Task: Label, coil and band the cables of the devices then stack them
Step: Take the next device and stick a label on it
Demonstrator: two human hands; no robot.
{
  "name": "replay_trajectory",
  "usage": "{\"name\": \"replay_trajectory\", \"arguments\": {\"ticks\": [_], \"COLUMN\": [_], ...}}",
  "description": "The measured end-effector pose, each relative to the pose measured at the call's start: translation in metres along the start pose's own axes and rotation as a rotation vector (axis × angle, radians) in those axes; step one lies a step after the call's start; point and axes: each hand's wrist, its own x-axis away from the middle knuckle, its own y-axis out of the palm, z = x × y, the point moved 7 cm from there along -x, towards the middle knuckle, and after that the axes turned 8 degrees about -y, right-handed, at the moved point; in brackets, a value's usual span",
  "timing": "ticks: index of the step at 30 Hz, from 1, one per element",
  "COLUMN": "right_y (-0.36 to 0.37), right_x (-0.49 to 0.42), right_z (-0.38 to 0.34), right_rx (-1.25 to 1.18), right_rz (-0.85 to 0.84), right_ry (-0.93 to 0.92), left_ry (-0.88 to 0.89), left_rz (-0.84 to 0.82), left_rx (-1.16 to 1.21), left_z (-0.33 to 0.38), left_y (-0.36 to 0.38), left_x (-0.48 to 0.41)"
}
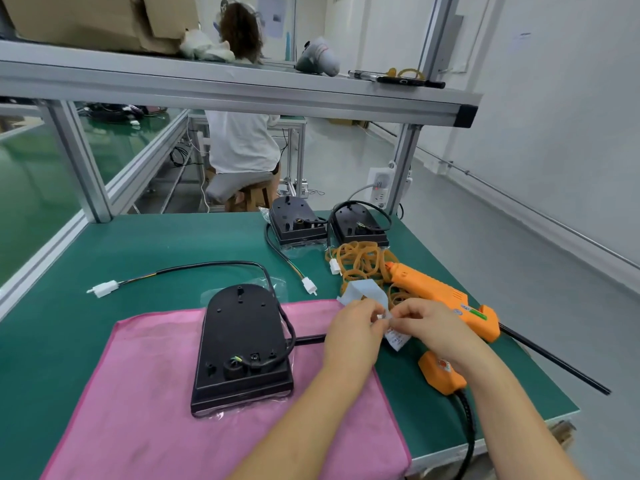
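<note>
A black device [240, 344] lies face down on a pink cloth [138, 393]. Its black cable [207, 266] loops away over the green mat to a white connector [104, 289]. My left hand [353, 330] and my right hand [426, 323] meet just right of the device, and both pinch a white label strip [396, 337] between their fingertips. The strip's backing paper [367, 292] curls up behind my hands. Two more black devices [298, 221] [360, 223] sit at the back with loose cables. A heap of tan rubber bands [363, 263] lies in front of them.
An orange glue gun [446, 299] lies right of my hands, its cord running off the table's near edge. A thin black rod [554, 363] crosses the right side. An aluminium frame shelf [242, 88] spans overhead. A person in white sits on a stool beyond the table.
</note>
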Motion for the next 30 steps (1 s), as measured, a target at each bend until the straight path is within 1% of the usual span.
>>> {"name": "replay_trajectory", "arguments": {"ticks": [5, 8, 10, 13, 17, 19, 21, 23, 25, 27, 28, 29, 30], "right_y": [0.003, 0.005, 0.006, 0.007, 0.006, 0.006, 0.004, 0.0, -0.005, -0.007, -0.006, -0.002, 0.004], "right_x": [0.001, 0.001, 0.001, 0.001, 0.001, -0.001, -0.002, -0.003, -0.004, -0.004, -0.004, -0.004, -0.004], "right_z": [-0.007, -0.008, -0.008, -0.007, -0.005, -0.003, 0.002, 0.007, 0.007, -0.007, -0.015, -0.022, -0.029], "right_rx": [-0.014, -0.003, -0.005, -0.011, 0.006, 0.033, 0.088, 0.214, 0.402, 0.528, 0.491, 0.366, 0.175], "right_rz": [0.037, 0.041, 0.038, 0.032, 0.038, 0.052, 0.075, 0.111, 0.177, 0.285, 0.332, 0.351, 0.33], "right_ry": [-0.045, -0.059, -0.062, -0.059, -0.057, -0.053, -0.028, 0.016, 0.042, -0.034, -0.095, -0.136, -0.151], "left_ry": [0.1, 0.212, 0.306, 0.312, 0.301, 0.255, 0.173, 0.126, 0.106, 0.133, 0.155, 0.185, 0.221], "left_rz": [0.12, 0.161, 0.206, 0.219, 0.222, 0.195, 0.16, 0.184, 0.231, 0.285, 0.321, 0.362, 0.401], "left_rx": [-0.084, -0.203, -0.322, -0.466, -0.424, -0.362, -0.283, -0.213, -0.149, -0.148, -0.171, -0.196, -0.221], "left_z": [0.007, 0.015, 0.021, 0.022, 0.023, 0.02, 0.015, 0.011, 0.009, 0.01, 0.011, 0.013, 0.014], "left_y": [-0.01, -0.011, -0.012, -0.011, -0.012, -0.013, -0.016, -0.028, -0.046, -0.064, -0.073, -0.082, -0.091], "left_x": [0.004, 0.009, 0.013, 0.016, 0.016, 0.015, 0.009, 0.005, 0.005, 0.009, 0.012, 0.017, 0.021]}}
